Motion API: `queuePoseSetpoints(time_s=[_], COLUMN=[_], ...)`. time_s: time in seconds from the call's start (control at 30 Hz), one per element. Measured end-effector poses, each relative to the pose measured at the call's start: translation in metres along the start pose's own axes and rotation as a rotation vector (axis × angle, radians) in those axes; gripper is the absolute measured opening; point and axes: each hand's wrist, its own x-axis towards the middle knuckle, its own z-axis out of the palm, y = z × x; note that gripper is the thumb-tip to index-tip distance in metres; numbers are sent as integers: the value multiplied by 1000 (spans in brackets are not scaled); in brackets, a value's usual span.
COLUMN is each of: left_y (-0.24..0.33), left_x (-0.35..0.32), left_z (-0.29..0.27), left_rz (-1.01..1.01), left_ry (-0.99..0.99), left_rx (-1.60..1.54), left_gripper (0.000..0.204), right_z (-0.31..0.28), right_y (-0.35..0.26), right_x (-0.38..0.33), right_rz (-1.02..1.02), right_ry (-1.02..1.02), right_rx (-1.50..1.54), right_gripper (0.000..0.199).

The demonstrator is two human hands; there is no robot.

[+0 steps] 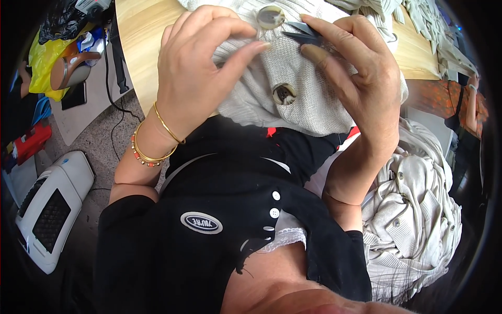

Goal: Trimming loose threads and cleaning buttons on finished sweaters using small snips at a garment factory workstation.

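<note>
A cream knitted cardigan [308, 99] is pinched by the left hand [201, 73] just beside its upper button [270, 17]. Small snips [306, 32], seemingly thread clippers, are held in the right hand [355, 78] near that button. A second button [284, 94] is seen below the fingers.

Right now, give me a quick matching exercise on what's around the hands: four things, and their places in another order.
Things:
1. small scissors
2. upper button
3. gold bangles
4. pile of pale garments

Places:
A. on the left wrist
B. at the person's right side, low
C. in the right hand
D. on the cream knit garment, just beyond the left hand fingertips

Pairs: 1-C, 2-D, 3-A, 4-B
</note>
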Motion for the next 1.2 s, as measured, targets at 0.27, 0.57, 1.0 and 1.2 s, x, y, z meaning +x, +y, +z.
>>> queuePoseSetpoints(time_s=[0.27,0.57,1.0,1.2], left_y=[-2,-4,-7,-17], left_x=[1,0,8,8], left_z=[-5,-3,1,9], left_rz=[76,211,297,84], left_ry=[-21,8,15,71], left_rx=[134,195,-45,-370], left_gripper=[7,8,10,13], right_z=[1,3,0,-4], right_y=[2,2,-2,-2], right_x=[0,-1,1,4], right_rz=[-13,0,-22,-56], right_ry=[1,20,-6,-24], right_rx=[-7,-6,26,42], right_gripper=[38,37,38,39])
